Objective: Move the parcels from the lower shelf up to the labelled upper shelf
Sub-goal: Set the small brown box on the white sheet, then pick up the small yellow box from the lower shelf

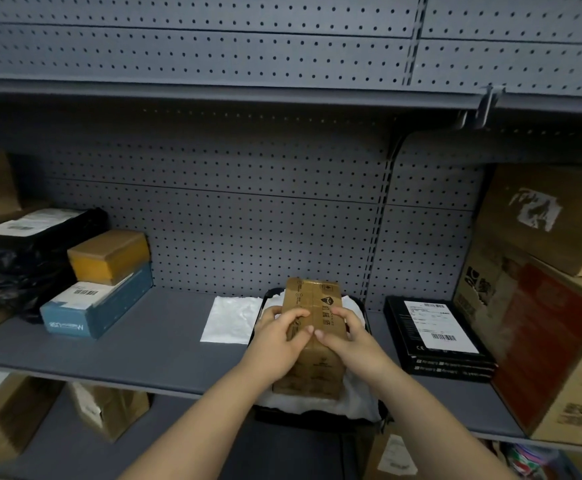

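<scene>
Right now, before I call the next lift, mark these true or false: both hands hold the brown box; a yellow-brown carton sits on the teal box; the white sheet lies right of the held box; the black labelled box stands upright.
1. Both hands, left hand and right hand, grip the taped brown cardboard box. True.
2. The small yellow-brown carton rests on the teal rectangular box. True.
3. The white paper sheet lies right of the held box. False: left of it.
4. The flat black box with a white shipping label stands upright. False: it lies flat.
</scene>
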